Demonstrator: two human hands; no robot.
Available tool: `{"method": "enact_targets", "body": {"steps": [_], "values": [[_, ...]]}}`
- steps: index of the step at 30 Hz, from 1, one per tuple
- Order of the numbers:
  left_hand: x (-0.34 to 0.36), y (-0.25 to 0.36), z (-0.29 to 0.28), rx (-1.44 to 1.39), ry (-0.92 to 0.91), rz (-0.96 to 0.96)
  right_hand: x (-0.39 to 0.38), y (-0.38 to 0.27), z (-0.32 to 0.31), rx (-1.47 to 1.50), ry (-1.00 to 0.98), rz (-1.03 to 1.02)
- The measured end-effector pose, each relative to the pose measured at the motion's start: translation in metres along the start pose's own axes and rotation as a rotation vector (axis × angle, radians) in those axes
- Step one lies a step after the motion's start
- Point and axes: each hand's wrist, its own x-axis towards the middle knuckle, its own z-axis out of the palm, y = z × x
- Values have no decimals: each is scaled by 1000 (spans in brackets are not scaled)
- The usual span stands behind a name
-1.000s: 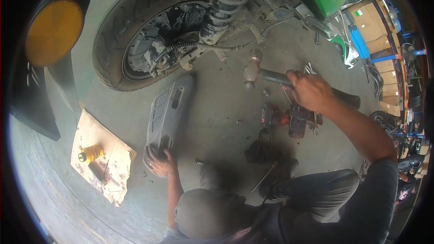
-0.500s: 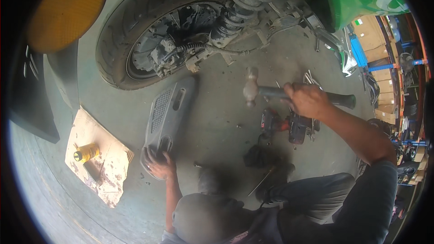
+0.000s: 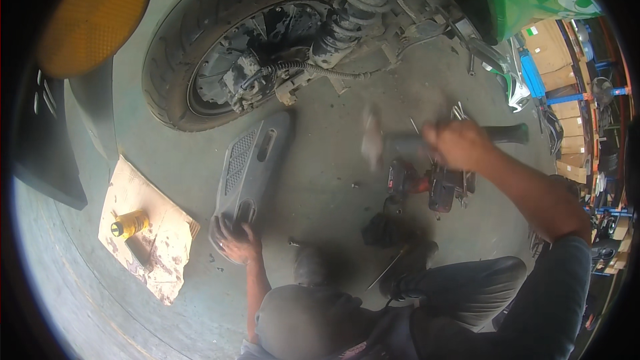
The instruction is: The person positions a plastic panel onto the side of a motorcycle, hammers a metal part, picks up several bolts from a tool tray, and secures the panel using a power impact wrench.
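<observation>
My right hand (image 3: 460, 145) is wrapped round the dark handle of a hammer (image 3: 508, 134), raised right of centre. The hammer's metal head is smeared by motion and points left. At the near end of a long dark grey panel (image 3: 252, 167), my left hand (image 3: 239, 243) grips with its fingers curled over the edge. That panel has a patterned patch and two slots, and it stands close to the scooter's rear wheel (image 3: 167, 87). A gap of floor separates the hammer head from the panel.
Beneath my right hand lie a red and black power tool (image 3: 412, 183) and several loose tools. A dark cloth (image 3: 381, 229) and a thin screwdriver (image 3: 387, 268) are nearer me. On cardboard (image 3: 163, 263) at left sits a yellow bottle (image 3: 131, 224). Shelves (image 3: 567, 100) line the right.
The hammer and my right hand have shifted slightly to the right and the hammer head is now blurred. My left hand and the panel stay nearly where they were.
</observation>
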Motion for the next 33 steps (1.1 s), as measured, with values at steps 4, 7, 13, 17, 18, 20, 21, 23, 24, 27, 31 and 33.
{"method": "enact_targets", "body": {"steps": [4, 7, 13, 17, 18, 20, 21, 23, 24, 27, 31, 33], "values": [[2, 2, 2, 30, 5, -26, -1, 3, 21, 223, 80, 262], [-4, -8, 2, 31, -29, -25, -9, -27, 12, 167, 68, -25], [-5, 2, 2, -7, -44, -17, 2, 4, 5, 67, 105, 33], [-5, -6, 4, 52, -37, -16, 2, -13, 22, 154, 125, 88], [-3, -5, 2, 47, -35, -19, -1, -22, 20, 156, 135, 3], [-2, -3, -1, 31, -37, -19, -9, -36, 17, 157, 146, -159], [-3, -1, 0, 21, -30, -14, -10, -32, 24, 98, 252, -250], [-2, -4, -1, 18, -9, 4, 13, 12, 27, 79, 243, 3], [-4, -5, 1, 22, -2, 10, 20, 24, 27, 64, 227, 129], [0, -2, 7, 23, 15, 7, 13, 11, 30, 182, 229, 225], [-2, -6, 1, 47, -27, -35, -1, -37, 12, 112, 91, -122], [-2, -6, 1, 41, -18, -20, -4, -41, 1, 86, 95, -290]]}}
